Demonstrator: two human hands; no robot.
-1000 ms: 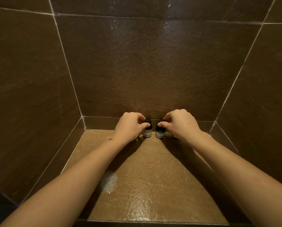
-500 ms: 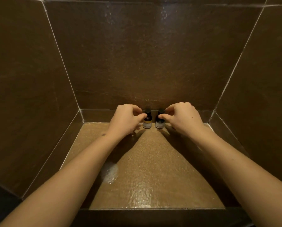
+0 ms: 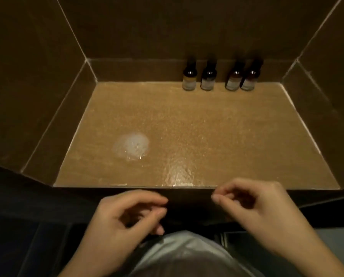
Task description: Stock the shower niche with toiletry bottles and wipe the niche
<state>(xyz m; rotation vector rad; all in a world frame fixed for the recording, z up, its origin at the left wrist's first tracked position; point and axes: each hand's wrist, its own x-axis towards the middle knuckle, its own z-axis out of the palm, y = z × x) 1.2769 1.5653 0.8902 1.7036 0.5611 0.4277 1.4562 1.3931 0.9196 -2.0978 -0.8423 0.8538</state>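
Hands before: a moment ago both hands were deep in the niche, each one pinching a small bottle by the back wall
Hands now: the left hand (image 3: 127, 214) and the right hand (image 3: 253, 202) have pulled back out; they hang in front of the front edge (image 3: 187, 193), below it in the picture; both are empty, fingers loosely curled, holding nothing
Bottles: four little dark bottles (image 3: 220, 76) stand in a row against the back wall (image 3: 137, 68), on the right half of the niche floor (image 3: 207, 126); all look upright; the two on the left sit with a small gap between them; the two on the right sit close, maybe touching, I cannot tell; their labels are too blurry to read
What changed: the hands have let go and come away; the bottles stay standing on their own; more of the niche shows now, so all four can be seen
Wet spot: a white foamy patch (image 3: 132, 145) sits on the floor near the front left, well apart from the bottles; a shiny wet streak (image 3: 179, 172) lies near the front edge
What it means: the stocking part looks done; the wiping part looks not done, since the foam is still there
Cloth: I see no cloth in either hand or in the niche; one is likely needed next
Care: wiping near the back could knock the small bottles over
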